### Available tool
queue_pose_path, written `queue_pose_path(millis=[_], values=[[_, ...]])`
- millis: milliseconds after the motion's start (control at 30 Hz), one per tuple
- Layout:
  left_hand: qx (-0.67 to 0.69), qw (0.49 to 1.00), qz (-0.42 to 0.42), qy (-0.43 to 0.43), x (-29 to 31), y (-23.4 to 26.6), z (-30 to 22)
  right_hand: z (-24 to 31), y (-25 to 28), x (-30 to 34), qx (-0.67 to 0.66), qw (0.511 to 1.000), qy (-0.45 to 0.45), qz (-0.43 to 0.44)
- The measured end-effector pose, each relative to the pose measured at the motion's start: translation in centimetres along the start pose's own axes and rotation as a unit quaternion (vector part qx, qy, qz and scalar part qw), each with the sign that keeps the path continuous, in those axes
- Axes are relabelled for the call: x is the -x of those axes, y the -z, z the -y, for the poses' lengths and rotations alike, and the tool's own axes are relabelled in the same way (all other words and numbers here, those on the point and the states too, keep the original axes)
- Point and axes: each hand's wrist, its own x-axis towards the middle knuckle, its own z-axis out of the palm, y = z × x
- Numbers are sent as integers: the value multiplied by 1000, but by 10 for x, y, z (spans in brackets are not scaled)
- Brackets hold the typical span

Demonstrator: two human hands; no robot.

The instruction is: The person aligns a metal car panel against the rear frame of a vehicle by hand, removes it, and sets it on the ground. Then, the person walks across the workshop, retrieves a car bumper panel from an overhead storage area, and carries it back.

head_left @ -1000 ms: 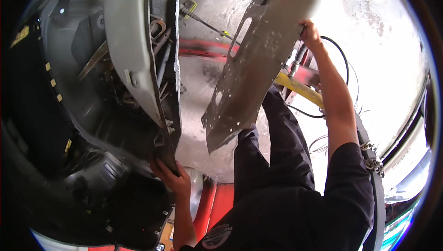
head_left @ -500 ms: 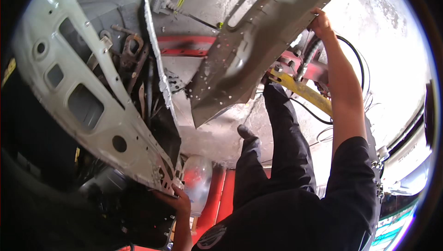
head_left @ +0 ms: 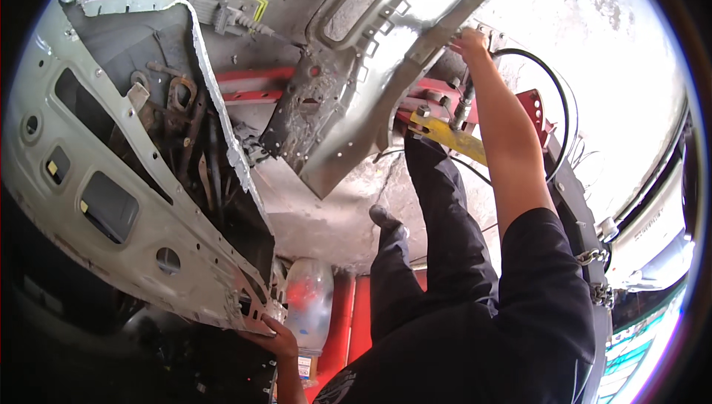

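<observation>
A long stamped sheet-metal panel, grey with a slotted, notched flange and a rounded opening, hangs slantwise across the upper middle. My right hand is closed on its right edge, arm stretched far forward. On the left is a pale grey car body panel with round and squarish cutouts and a ragged whitish seam along its inner edge. My left hand grips the lower end of this panel, fingers partly hidden beneath it. Rusty metal linkage parts show in the gap behind the body panel.
Beyond the long panel lie a red beam and a yellow bar with a black hose. A chain hangs on a dark rail at right. A clear plastic bottle stands near my left hand.
The long panel has turned in my right hand, so more of its flanged, shiny side shows. My right hand has shifted left. My left hand keeps its hold, and the whole view has slid slightly.
</observation>
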Motion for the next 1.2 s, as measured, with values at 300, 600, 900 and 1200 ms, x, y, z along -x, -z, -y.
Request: queue_pose_path(millis=[300, 600, 900, 1200], values=[[-75, 996, -26, -42, 2, 47, -39, 101, -125, 216, 163, 936, 295, 102], [-108, 987, -32, -113, 1, 58, -52, 11, -43, 488, 166, 961, 129, 182], [-29, 965, -134, -223, 13, 62, -45, -56, 75, 608, 86, 983, 103, 123], [70, 969, -112, -211, 93, 55, 36, -218, 143, 721, 100, 986, 68, 116]])
